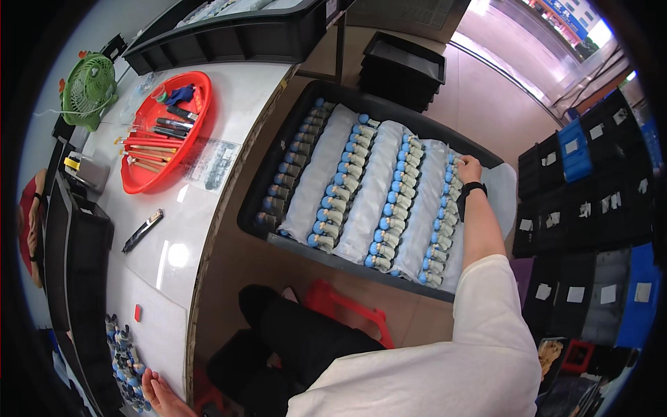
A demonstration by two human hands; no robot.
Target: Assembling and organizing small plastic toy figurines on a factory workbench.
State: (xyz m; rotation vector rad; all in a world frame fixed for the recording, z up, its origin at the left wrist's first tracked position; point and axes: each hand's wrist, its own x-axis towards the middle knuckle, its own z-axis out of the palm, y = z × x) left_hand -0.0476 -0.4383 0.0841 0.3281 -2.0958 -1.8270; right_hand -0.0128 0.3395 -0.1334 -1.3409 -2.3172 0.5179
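A large black tray (274,156) stands to the right of the white table (187,229), filled with rows of small blue-headed figurines (340,198) laid between white foam sheets (372,191). My right hand (470,169), a black watch on its wrist, reaches across to the far right row and touches a figurine there; whether it grips one I cannot tell. My left hand (161,396) rests flat at the table's near edge, fingers apart, beside a pile of similar blue figurines (125,358).
On the table sit a red round tray (198,125) of brushes and tools, a green fan (89,89), a black pen-like tool (142,230) and a small red piece (137,313). Black crates are stacked behind and at right, some blue. A red stool (340,306) is below me.
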